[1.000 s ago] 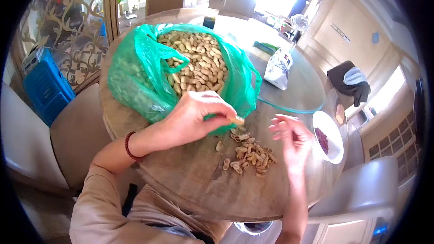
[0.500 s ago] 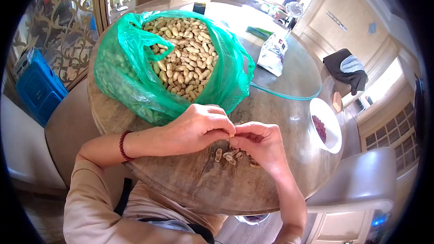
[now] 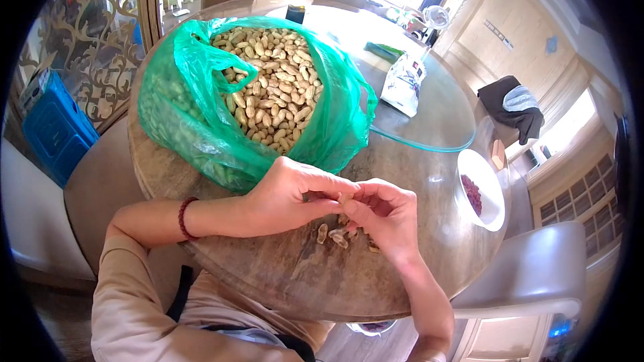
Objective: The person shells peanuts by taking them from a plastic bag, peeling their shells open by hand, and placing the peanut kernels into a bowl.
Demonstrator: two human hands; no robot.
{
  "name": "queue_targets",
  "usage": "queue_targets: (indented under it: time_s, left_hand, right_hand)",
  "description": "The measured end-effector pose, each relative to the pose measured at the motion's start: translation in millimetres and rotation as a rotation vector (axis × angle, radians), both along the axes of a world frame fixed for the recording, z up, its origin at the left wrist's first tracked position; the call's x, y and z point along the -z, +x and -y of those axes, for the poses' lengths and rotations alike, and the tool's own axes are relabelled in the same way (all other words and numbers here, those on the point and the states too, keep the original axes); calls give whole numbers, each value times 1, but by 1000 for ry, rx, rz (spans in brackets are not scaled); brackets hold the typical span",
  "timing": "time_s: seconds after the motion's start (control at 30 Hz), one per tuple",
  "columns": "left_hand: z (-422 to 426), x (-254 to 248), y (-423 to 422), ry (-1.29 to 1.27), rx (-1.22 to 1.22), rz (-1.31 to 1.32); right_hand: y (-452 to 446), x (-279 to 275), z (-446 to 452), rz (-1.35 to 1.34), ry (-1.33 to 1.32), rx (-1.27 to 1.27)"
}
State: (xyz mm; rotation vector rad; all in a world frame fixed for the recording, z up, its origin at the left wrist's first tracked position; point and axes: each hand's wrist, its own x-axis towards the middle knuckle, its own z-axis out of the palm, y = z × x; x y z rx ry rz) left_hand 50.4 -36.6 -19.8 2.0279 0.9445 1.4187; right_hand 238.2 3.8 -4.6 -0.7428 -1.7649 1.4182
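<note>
My left hand, with a red bead bracelet at its wrist, pinches one side of a peanut. From the other side my right hand grips the same peanut, and the fingertips of both hands nearly meet around it. Below them, empty peanut shells lie on the round table, partly covered by my right hand. Beyond my left hand stands an open green plastic bag full of unshelled peanuts.
A white bowl with red kernels sits at the table's right edge. A glass turntable carries a white packet. Chairs stand around, and a blue box is at the left.
My right hand has come in from the right to meet my left hand at the peanut. The view has shifted, so the bag appears further left and higher.
</note>
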Motion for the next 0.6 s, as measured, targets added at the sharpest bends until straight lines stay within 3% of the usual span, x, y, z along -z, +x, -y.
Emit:
queue_targets:
  time_s: [0.17, 0.23, 0.33, 0.6]
  left_hand:
    - [4, -4, 3, -73, 23, 36]
    - [6, -4, 8, -232, 89, 187]
    - [4, 0, 9, -225, 111, 220]
    - [3, 1, 10, -250, 75, 182]
  right_hand:
    - [0, -5, 5, 37, 29, 35]
    - [1, -2, 6, 50, 41, 60]
    - [0, 3, 6, 83, 162, 123]
    - [-4, 4, 8, 61, 91, 135]
